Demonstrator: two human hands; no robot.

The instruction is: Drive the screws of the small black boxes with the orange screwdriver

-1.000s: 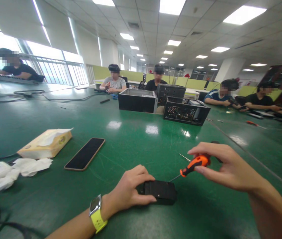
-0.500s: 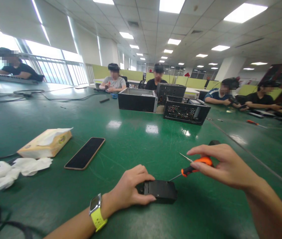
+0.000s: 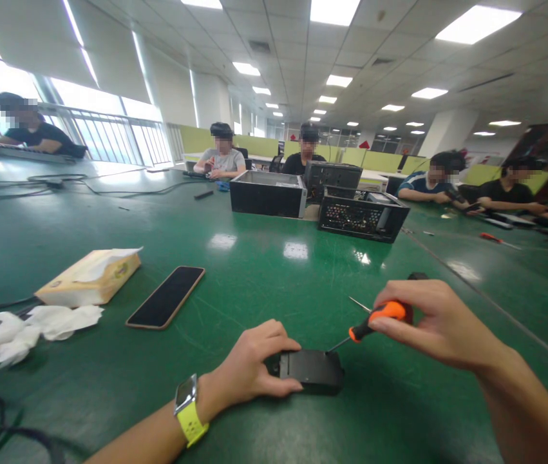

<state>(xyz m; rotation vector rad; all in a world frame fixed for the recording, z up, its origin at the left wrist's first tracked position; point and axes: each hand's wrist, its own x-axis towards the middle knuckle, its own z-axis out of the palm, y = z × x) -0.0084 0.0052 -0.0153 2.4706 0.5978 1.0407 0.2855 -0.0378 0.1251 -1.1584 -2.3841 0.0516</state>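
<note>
Nearest, the left hand (image 3: pixel 257 361) is clamped on one end of a black device (image 3: pixel 315 372), which lies on the near side of the green table (image 3: pixel 254 270). The right hand (image 3: pixel 440 322) pinches an orange-and-black screwdriver (image 3: pixel 389 314), its tip at the device's far edge. Half a second ago the forefinger reached past the handle; now it has drawn back onto it, suggesting a fresh grip between turns at the same spot. Beyond lie a phone (image 3: pixel 166 298) and, farther, a dark computer case (image 3: pixel 268 195)
</note>
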